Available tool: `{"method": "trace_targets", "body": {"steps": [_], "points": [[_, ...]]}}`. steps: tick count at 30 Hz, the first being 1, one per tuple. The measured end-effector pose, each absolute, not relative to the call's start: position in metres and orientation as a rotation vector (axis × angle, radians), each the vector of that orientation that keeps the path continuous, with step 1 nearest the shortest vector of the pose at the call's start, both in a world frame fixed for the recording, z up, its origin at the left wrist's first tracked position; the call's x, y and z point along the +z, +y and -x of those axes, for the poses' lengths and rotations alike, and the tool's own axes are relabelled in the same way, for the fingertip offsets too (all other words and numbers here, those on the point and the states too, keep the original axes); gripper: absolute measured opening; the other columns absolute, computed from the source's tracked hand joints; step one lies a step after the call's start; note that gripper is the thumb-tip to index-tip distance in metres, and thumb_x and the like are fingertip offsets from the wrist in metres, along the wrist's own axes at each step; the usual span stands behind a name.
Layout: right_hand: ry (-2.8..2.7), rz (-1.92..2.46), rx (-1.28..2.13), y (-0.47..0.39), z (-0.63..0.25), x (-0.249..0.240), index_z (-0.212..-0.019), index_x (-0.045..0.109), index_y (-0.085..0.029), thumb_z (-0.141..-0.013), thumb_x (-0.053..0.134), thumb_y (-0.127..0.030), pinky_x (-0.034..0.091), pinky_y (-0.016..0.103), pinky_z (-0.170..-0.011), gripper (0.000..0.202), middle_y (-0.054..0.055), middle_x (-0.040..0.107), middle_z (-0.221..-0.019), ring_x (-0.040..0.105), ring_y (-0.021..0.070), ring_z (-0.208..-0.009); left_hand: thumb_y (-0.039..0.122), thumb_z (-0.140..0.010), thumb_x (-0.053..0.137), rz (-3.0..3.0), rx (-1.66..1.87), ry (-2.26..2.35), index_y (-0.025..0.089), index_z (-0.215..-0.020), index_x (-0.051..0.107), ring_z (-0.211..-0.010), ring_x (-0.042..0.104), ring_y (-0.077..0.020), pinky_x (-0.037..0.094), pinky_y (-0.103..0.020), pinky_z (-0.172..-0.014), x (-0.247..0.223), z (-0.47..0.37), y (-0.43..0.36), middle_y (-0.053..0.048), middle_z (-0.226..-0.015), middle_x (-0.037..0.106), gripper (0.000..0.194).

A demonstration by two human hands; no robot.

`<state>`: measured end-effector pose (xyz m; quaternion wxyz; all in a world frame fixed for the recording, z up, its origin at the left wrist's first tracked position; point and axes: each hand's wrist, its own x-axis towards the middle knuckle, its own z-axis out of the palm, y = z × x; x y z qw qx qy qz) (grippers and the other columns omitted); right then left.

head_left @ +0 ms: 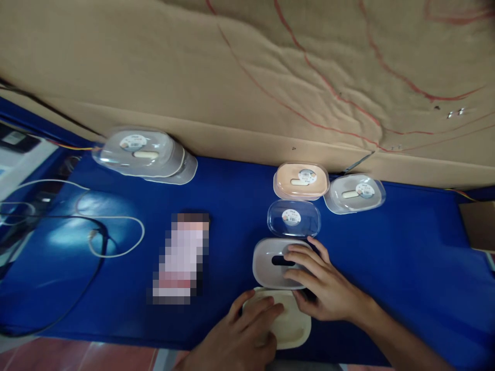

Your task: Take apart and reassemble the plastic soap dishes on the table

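In the head view, my left hand (251,330) is at the near edge of the table, closed on a shallow cream tray (294,327) with its fingers over the left side and inside. Just beyond it sits an upturned-looking grey box (263,265) with a dark oval slot. My right hand (320,278) grips this box from the right, fingers across its face near the slot and thumb at its near side. Behind the box lies a clear plastic lid (309,219) bearing a round label. Part of the cream tray is hidden under my left hand.
A peach box (284,180) and a grey box (340,190), both with clear lids, stand at the back. Stacked lidded boxes (162,149) are at the back left. A blurred-out phone-like slab (180,257) and loose cables (116,255) lie on the blue table (406,257).
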<state>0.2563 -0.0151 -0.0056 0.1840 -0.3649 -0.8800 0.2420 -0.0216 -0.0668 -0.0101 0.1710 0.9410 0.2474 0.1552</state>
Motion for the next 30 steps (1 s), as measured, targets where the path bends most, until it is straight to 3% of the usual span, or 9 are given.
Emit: {"method": "trace_targets", "body": {"steps": [5,9,13,16,18,20,24,30], "points": [[-2.454,1.000,0.534,-0.014,-0.258,-0.007,-0.128,0.066,-0.022,-0.098,0.064,-0.028,0.015,0.051,-0.131,0.031,0.010,0.067,-0.139,0.051,0.0263,-0.143,0.040,-0.092,0.075,-2.602,0.463,0.806,0.027,-0.105,0.072,-0.140,0.048,-0.0237,0.003,-0.044,-0.131,-0.005,0.016,-0.066,-0.003,-0.139,0.067,0.018],[-2.367,0.972,0.409,-0.011,-0.260,0.001,-0.126,0.068,-0.018,-0.103,0.057,-0.022,0.035,0.049,-0.120,0.025,0.010,0.072,-0.127,0.061,0.0251,-0.129,0.048,-0.096,0.069,-2.457,0.587,0.876,0.028,-0.124,0.068,-0.140,0.049,-0.0231,0.013,-0.044,-0.130,0.005,0.017,-0.062,-0.007,-0.142,0.064,0.035],[-2.362,0.820,0.436,-0.025,-0.254,0.020,-0.112,0.070,-0.012,-0.100,0.059,-0.017,0.054,0.040,-0.085,0.017,0.008,0.075,-0.094,0.068,0.0219,-0.091,0.030,-0.095,0.070,-2.470,0.645,0.954,0.026,-0.136,0.060,-0.148,0.045,-0.0273,0.029,-0.050,-0.125,0.013,0.013,-0.038,-0.014,-0.155,0.053,0.042],[-2.475,0.695,0.456,-0.051,-0.247,0.027,-0.098,0.072,-0.014,-0.100,0.064,-0.028,0.045,0.033,-0.058,0.016,0.000,0.061,-0.065,0.055,0.0159,-0.060,0.029,-0.091,0.076,-2.535,0.414,0.978,0.024,-0.152,0.049,-0.157,0.034,-0.0385,0.037,-0.060,-0.121,0.015,0.005,-0.010,-0.022,-0.166,0.039,0.067],[-2.584,0.709,0.439,-0.071,-0.245,0.024,-0.097,0.074,-0.018,-0.101,0.064,-0.030,0.045,0.033,-0.059,0.016,-0.001,0.062,-0.065,0.054,0.0149,-0.060,0.031,-0.089,0.080,-2.543,0.311,0.953,0.022,-0.159,0.040,-0.158,0.031,-0.0429,0.038,-0.066,-0.120,0.014,0.001,0.005,-0.024,-0.168,0.036,0.082],[-2.672,0.755,0.380,-0.087,-0.247,0.015,-0.101,0.075,-0.020,-0.101,0.062,-0.023,0.051,0.033,-0.069,0.013,0.001,0.072,-0.079,0.062,0.0157,-0.070,0.032,-0.087,0.083,-2.518,0.267,0.952,0.022,-0.162,0.036,-0.156,0.035,-0.0440,0.041,-0.067,-0.119,0.013,-0.001,0.014,-0.025,-0.168,0.037,0.089],[-2.690,0.789,0.307,-0.099,-0.253,0.000,-0.115,0.075,-0.016,-0.102,0.056,-0.014,0.053,0.038,-0.087,0.023,0.005,0.078,-0.106,0.070,0.0207,-0.096,0.030,-0.085,0.086,-2.394,0.267,1.013,0.024,-0.159,0.039,-0.146,0.050,-0.0395,0.050,-0.061,-0.113,0.016,0.002,0.018,-0.020,-0.162,0.048,0.088],[-2.623,0.835,0.292,-0.077,-0.249,0.001,-0.112,0.075,-0.014,-0.103,0.060,-0.014,0.054,0.036,-0.084,0.018,0.006,0.079,-0.107,0.072,0.0190,-0.094,0.038,-0.091,0.079,-2.225,0.447,1.150,0.029,-0.159,0.037,-0.145,0.051,-0.0346,0.054,-0.054,-0.113,0.029,0.026,0.003,-0.016,-0.161,0.048,0.081]]}}
